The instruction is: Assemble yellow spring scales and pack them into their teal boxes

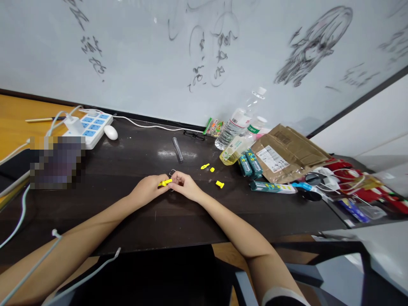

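Note:
Close together above the dark table (197,212), my two hands meet over a small yellow plastic piece (165,182). My left hand (149,189) is closed on its left end. The curled fingers of my right hand (185,186) pinch at its right end, and their tips are partly hidden. A thin metal wire piece (172,172) shows behind my right fingers; whether they grip it I cannot tell. To the right lie a flat yellow piece (205,166), a round yellow piece (212,169) and a thicker yellow piece (219,184). Beyond my hands rests a clear tube (177,149).
A power strip (95,127), a white mouse (111,132) and a blurred-out device (57,163) are at the left. Bottles (234,127), teal boxes (251,163) and a brown package (280,148) crowd the right. Glasses (194,135) lie near the whiteboard (143,63). Cables hang at the front left.

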A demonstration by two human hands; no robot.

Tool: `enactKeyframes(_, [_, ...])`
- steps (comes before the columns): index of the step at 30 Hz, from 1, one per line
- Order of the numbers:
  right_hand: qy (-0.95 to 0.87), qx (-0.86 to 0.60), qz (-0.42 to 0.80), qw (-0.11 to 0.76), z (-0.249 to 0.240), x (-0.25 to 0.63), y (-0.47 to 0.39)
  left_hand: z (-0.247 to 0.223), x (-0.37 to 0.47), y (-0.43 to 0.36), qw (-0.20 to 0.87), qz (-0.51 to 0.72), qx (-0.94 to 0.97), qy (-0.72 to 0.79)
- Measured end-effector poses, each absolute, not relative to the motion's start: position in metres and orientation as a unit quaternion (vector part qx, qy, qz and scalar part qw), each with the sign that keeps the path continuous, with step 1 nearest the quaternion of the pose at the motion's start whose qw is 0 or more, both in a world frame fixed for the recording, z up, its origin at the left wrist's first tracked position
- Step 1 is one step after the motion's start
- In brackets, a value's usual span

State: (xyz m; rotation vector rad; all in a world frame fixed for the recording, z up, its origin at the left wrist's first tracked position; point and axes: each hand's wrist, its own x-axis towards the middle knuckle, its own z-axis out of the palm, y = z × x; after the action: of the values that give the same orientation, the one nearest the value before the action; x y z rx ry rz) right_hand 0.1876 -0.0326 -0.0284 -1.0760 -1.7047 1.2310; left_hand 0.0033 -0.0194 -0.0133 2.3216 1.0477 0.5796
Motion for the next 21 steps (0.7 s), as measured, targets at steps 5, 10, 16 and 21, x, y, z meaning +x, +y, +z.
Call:
enactKeyframes(5, [-0.684,-0.398,0.484,0.373,-0.027,0.19,-0.033,-0.012,0.004,-0.021,0.262,0.208,0.862,0.38])
enactKeyframes(10, [-0.622,-0.374,0.538,0.428,-0.024,0.193,-0.027,-0.011,0.003,-0.018,0.327,0.256,0.831,0.369])
enactKeyframes(16, [-0.655,-0.379,0.504,0.417,-0.024,0.196,-0.027,-0.014,0.002,-0.015,0.34,0.252,0.829,0.366])
enactKeyframes(21, [-0.789,-0.403,0.335,0.321,-0.012,0.203,-0.034,-0.019,0.003,-0.015,0.309,0.208,0.852,0.367])
